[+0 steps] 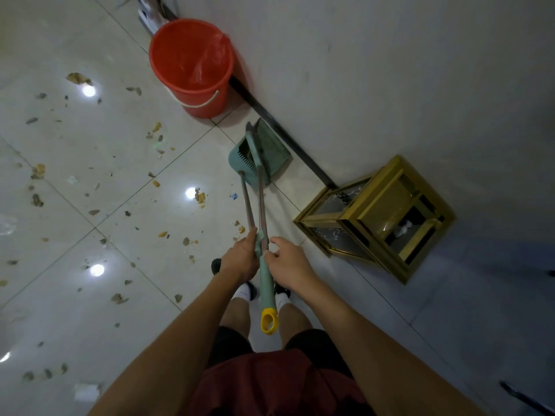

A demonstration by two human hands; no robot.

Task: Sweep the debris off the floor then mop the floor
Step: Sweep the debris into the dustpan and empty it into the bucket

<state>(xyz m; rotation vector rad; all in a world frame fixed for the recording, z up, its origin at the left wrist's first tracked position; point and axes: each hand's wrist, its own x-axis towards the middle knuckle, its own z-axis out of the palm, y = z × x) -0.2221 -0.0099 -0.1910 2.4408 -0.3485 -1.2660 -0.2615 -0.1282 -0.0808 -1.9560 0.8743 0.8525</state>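
Note:
A green dustpan (271, 147) and a green broom head (240, 157) stand together on the floor by the wall. Their two thin poles rise toward me and are joined by a green clip near my hands. My left hand (240, 258) grips the dustpan's pole. My right hand (288, 261) pinches the broom handle (267, 289), a green grip with a yellow end loop. Debris (39, 171) in brown, orange and grey bits lies scattered over the glossy tiled floor (75, 310) to the left.
A red bucket (192, 67) with a red plastic bag in it stands by the wall beyond the dustpan. A gold-framed glass bin (381, 214) stands against the wall on the right. My feet in dark shoes are below the handles.

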